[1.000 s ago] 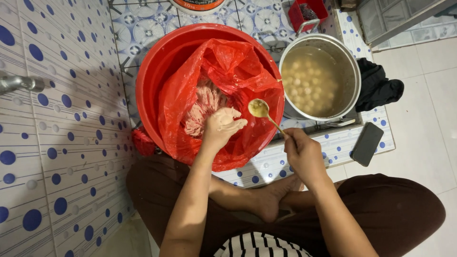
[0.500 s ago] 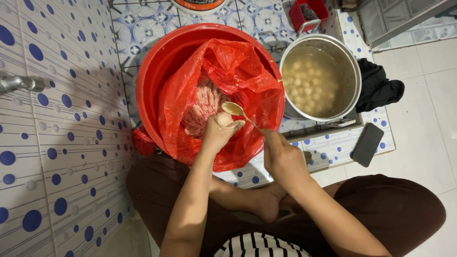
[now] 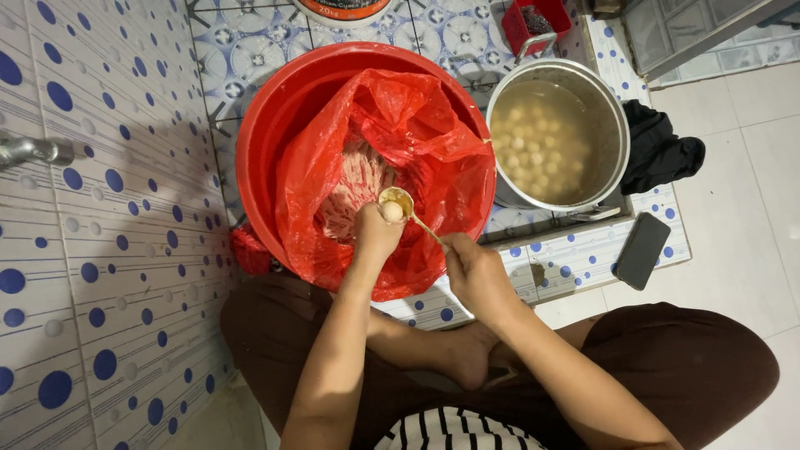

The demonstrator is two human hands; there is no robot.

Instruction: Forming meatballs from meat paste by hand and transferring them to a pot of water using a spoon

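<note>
**Meatball at the spoon, over the red basin**

The meatball point(image 3: 392, 211), a small pale round lump, sits at the top of the left hand point(image 3: 377, 235), squeezed up out of the closed fist and touching the bowl of the spoon point(image 3: 398, 202). The left hand is clenched tight around a portion of the pink minced paste point(image 3: 354, 187), with only the ball showing above the thumb and forefinger. The right hand point(image 3: 475, 271) is closed on the thin handle of the spoon, holding it slanted so that its bowl rests against the ball, just above the left fist.

Both hands hover over the red plastic bag point(image 3: 433, 150), which lines the big red basin point(image 3: 267, 125) and holds the rest of the paste. The basin stands on a tiled floor point(image 3: 250, 50) with a blue flower pattern.

Just beside the basin, to the right in view, stands a metal pot point(image 3: 612, 125) of cloudy water in which many pale balls float. A dark cloth point(image 3: 662, 150) lies next to the pot, and a dark phone point(image 3: 642, 250) lies on the dotted tile edge below it. A small red basket point(image 3: 533, 21) stands beyond the pot. The person sits cross-legged in dark trousers point(image 3: 692, 367), a bare foot point(image 3: 467, 354) tucked under the forearms.
</note>
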